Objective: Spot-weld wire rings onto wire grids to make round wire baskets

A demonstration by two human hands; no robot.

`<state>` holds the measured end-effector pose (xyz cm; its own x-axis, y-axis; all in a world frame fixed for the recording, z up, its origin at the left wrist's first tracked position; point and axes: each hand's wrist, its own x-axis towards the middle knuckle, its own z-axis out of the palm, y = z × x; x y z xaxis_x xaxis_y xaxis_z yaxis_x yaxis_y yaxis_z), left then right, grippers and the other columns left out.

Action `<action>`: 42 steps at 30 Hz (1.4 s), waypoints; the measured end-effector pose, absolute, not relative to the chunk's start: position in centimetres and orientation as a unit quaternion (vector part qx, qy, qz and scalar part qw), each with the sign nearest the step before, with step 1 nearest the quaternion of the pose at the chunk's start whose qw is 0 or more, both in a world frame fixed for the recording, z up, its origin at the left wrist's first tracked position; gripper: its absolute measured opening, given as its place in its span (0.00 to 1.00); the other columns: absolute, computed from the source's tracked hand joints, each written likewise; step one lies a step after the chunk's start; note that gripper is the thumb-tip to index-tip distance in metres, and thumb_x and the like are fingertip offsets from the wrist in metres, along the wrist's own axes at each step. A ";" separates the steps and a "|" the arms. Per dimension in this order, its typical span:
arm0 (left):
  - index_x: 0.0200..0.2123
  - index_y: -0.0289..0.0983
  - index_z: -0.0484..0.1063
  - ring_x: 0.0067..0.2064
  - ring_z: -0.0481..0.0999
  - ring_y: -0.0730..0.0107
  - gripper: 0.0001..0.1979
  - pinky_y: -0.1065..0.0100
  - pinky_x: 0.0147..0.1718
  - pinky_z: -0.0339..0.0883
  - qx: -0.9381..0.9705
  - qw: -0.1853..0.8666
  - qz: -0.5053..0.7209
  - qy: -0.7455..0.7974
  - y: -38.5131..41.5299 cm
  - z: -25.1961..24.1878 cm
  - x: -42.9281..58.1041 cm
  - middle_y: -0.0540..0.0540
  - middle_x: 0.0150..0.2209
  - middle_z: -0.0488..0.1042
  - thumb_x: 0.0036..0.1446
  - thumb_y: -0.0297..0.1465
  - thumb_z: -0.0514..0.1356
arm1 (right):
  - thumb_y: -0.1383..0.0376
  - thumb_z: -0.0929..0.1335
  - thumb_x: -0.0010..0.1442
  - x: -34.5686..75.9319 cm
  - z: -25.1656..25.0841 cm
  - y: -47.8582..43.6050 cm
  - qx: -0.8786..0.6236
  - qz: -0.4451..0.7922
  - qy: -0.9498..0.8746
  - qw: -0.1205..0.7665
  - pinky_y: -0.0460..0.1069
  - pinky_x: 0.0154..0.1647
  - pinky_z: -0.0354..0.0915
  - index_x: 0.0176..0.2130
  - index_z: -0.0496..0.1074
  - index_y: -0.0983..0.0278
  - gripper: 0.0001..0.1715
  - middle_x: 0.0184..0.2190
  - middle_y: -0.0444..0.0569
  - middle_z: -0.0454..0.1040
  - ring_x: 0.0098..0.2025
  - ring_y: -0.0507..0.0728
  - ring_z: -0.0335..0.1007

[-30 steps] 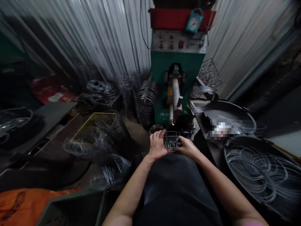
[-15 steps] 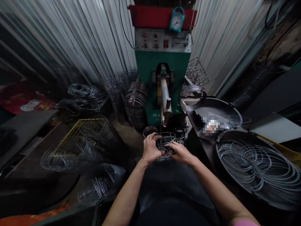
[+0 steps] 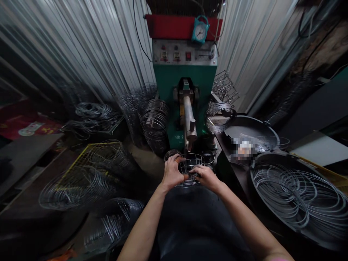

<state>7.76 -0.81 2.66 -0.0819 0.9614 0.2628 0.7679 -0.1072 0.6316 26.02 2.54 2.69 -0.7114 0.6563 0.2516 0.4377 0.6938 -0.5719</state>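
Observation:
A small round wire basket is held in front of my lap, just under the metal arm of a green welding machine. My left hand grips the basket's left rim, fingers curled over the wires. From the right side my right hand pinches its near rim, fingers closed on the wire. The basket's mouth faces up and slightly away from me.
Stacks of wire baskets and rings crowd the floor left of the machine, with a yellow-framed rack nearer. A black tray of loose wire rings lies at right, another round tray behind it. Corrugated metal walls close in behind.
The view has swung right, bringing the machine to centre. My right hand moved from the basket's right side onto its near rim, and the basket turned mouth up.

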 end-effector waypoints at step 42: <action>0.46 0.42 0.68 0.53 0.66 0.53 0.31 0.56 0.50 0.61 0.616 0.156 0.310 0.707 7.1 4.4 6.2 0.43 0.51 0.68 0.35 0.40 0.68 | 0.71 0.69 0.46 30.4 -3.6 0.6 -0.472 0.743 -0.202 0.428 0.40 0.12 0.54 0.27 0.67 0.64 0.06 0.21 0.44 0.68 0.19 0.47 0.61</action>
<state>6.19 7.10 4.38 -0.1929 0.9680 0.1607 0.7746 0.0497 0.6305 30.41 0.64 -3.61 -0.1867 0.8277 -0.5292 -0.4457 -0.5514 -0.7052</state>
